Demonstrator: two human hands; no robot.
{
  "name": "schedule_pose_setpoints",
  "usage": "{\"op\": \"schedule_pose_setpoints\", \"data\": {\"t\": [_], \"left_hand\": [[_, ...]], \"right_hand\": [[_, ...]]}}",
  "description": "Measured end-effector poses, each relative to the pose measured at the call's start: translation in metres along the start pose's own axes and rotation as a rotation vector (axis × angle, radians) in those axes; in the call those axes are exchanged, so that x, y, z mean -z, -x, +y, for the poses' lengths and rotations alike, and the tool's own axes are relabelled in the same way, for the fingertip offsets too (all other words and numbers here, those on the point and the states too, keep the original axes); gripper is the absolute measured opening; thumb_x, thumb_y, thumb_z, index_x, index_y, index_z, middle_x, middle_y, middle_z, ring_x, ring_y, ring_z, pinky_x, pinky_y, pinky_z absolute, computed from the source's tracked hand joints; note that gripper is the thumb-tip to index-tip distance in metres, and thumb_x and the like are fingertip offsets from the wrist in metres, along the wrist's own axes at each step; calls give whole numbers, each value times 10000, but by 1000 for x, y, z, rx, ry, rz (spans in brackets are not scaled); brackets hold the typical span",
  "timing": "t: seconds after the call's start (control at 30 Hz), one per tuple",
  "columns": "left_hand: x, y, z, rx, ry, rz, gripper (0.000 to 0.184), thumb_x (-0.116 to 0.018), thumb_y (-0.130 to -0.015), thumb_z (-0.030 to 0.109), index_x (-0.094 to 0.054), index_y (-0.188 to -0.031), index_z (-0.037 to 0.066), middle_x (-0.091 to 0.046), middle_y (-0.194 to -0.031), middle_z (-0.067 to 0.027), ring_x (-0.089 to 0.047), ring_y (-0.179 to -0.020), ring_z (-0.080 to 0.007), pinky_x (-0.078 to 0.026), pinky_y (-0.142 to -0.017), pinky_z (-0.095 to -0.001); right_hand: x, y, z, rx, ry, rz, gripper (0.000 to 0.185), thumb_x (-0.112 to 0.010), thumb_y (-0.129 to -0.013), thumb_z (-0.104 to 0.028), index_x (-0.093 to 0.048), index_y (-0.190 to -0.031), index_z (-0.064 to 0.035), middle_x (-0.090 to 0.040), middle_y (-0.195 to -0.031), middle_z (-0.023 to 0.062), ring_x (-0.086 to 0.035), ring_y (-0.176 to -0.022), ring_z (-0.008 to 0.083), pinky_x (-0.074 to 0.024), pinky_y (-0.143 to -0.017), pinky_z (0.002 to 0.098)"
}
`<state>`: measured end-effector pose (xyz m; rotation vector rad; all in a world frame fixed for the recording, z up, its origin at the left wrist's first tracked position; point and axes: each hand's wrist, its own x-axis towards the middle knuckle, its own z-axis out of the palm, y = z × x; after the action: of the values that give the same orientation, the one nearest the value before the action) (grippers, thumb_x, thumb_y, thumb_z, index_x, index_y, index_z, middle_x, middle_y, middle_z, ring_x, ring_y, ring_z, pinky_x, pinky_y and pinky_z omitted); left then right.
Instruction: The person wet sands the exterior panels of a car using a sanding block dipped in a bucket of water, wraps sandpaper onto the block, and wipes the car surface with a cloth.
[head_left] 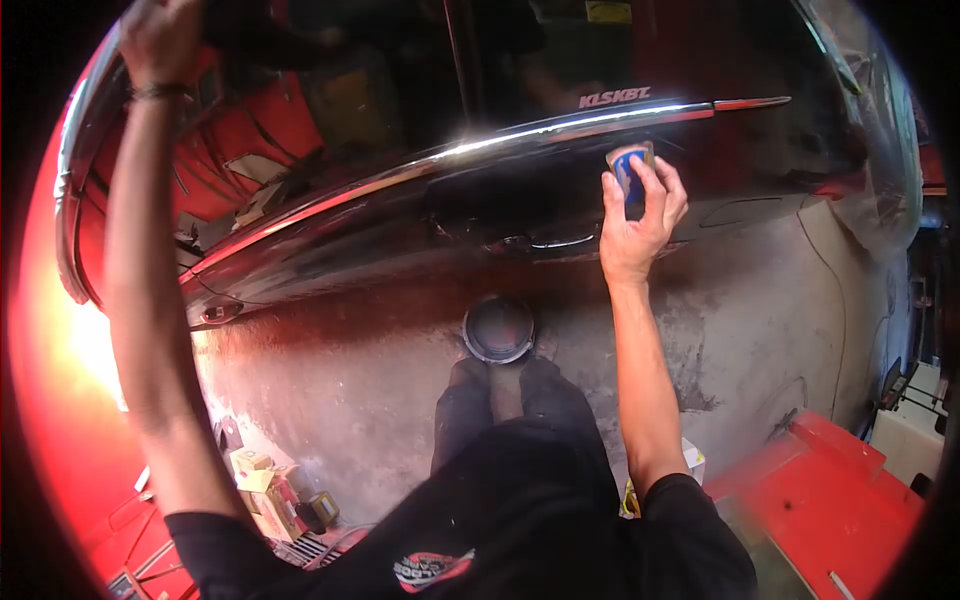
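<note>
My right hand holds a small block with a blue face and tan edge, thumb on one side and fingers on the other. The block is at the black car door, just below the chrome trim strip; whether it touches the paint is unclear. Above the trim is the dark window glass, with a "KLSKBT" sticker. My left hand is raised at the top left near the car's upper edge. Its fingers are partly cut off by the frame, so their grip is hidden.
A dark round bucket-like container stands on the concrete floor between my feet. Small cardboard boxes lie at the lower left. To the right are a red panel and clear plastic sheeting.
</note>
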<state>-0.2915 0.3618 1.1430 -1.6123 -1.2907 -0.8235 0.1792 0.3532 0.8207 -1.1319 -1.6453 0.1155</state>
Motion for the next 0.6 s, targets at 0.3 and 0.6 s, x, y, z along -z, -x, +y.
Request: {"op": "schedule_pose_setpoints", "data": {"t": [0.3,0.6], "left_hand": [[-23,2,-26,386,76,-241,615,-531,-1190,452,-564,-1676,77,-511,-1760,-219,-505,-1598,-421,-366,-1337,-512],[-21,11,-31,286,105,-194,561,-621,-1153,383,-612,-1636,97,-577,-1699,-191,-554,-1553,-388,-413,-1294,-481]], "right_hand": [[-56,37,-27,181,53,-12,396,-962,-933,-225,-822,-1303,-247,-614,-1457,127,-593,-1316,345,-471,-1109,496],[-75,72,-63,86,91,-82,469,-981,-886,-257,-816,-1322,-315,-577,-1492,155,-589,-1348,357,-501,-1076,512]]}}
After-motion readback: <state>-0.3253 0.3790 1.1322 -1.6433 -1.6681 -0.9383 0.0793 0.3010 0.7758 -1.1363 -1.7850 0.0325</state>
